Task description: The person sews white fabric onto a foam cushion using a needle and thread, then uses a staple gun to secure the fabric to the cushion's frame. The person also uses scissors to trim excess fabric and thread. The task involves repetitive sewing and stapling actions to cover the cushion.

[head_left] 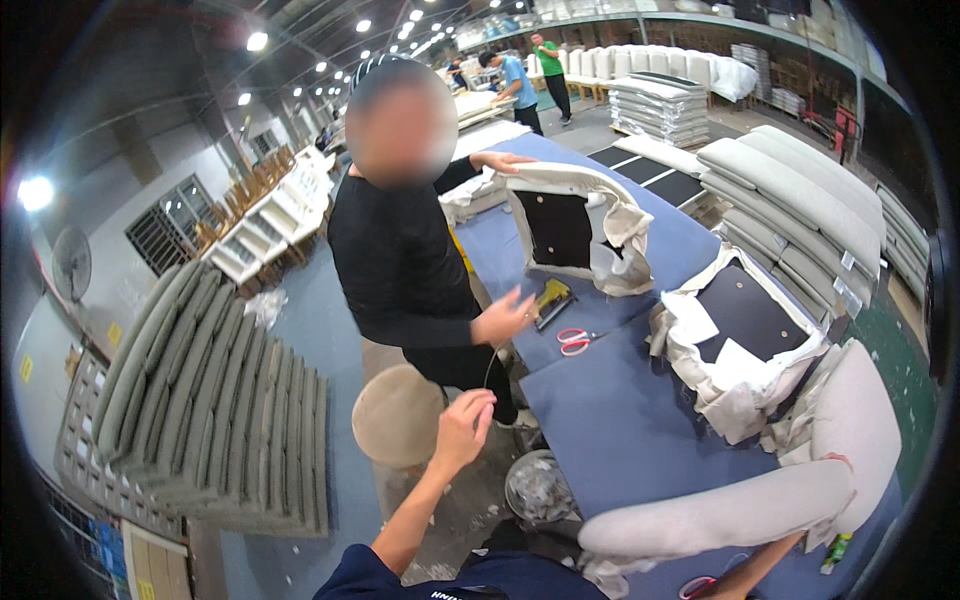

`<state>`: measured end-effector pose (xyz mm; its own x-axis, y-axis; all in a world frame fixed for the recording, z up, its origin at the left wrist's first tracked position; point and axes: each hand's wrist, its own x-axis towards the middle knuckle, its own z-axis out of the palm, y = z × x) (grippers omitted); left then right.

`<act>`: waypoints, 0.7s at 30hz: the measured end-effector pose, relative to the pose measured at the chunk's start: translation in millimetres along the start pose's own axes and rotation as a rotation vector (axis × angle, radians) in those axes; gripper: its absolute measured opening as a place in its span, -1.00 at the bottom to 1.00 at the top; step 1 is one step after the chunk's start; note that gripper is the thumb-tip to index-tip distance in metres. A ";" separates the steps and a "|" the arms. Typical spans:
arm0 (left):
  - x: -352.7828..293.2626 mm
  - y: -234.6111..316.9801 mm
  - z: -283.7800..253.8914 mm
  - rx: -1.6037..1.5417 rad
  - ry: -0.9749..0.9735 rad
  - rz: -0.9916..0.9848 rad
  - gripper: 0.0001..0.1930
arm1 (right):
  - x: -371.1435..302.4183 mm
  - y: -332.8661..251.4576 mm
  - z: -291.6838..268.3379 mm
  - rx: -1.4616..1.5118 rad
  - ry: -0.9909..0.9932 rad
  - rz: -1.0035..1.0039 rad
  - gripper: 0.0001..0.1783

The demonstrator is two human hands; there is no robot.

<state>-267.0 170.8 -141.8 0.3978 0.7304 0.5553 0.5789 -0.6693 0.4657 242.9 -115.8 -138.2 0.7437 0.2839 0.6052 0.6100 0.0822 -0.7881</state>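
Note:
My left hand (463, 430) is raised off the table's left side, its fingers pinched together. A thin dark strand like a thread (490, 368) rises from the fingertips. On the near end of the blue table lies a long, pale padded upholstery piece (700, 510), joined to or touching a wider light grey padded panel (860, 430). My right forearm passes behind the long piece. Only a bit of my right hand (840, 459) seems to show at its far edge; the rest is hidden. Red-handled scissors (697, 586) lie near that forearm.
A co-worker (400, 240) in black stands across, one hand on an upholstered seat (560, 228). A staple gun (553, 303), scissors (574, 341) and another seat (745, 320) are on the blue table (610, 400). Nearby stand a round stool (397, 415), waste bin (538, 485) and stacked cushions (210, 400).

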 end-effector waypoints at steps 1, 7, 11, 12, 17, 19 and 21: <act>-36.6 4.2 13.4 -0.033 -0.035 -0.083 -0.82 | -2.3 0.2 -3.3 0.061 0.006 0.009 -0.26; -148.1 172.8 -18.0 0.397 -0.326 0.448 -0.70 | -27.2 -5.4 -6.4 0.475 0.100 0.107 -0.26; -35.0 257.4 -127.2 0.674 0.101 0.321 -0.68 | -39.9 -14.1 -2.6 0.617 0.134 0.160 -0.26; -32.2 238.8 -136.4 0.603 0.222 0.211 -0.72 | -43.2 -19.7 1.4 0.478 0.085 0.091 -0.24; -177.6 73.7 -36.8 0.138 -0.099 -0.457 -0.82 | -39.1 -44.8 16.6 0.343 -0.084 -0.015 -0.12; -184.1 30.4 11.9 0.048 -0.033 -0.501 -0.81 | -35.7 -40.8 20.6 0.474 -0.110 -0.008 -0.12; -117.1 11.1 30.3 -0.058 0.078 -0.495 -0.78 | -37.3 -38.7 15.5 0.486 -0.138 0.060 -0.17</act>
<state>-285.6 82.0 -222.6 0.0297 0.9512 0.3070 0.6433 -0.2533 0.7225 187.3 -114.7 -131.9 0.7104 0.4225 0.5629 0.3455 0.4874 -0.8019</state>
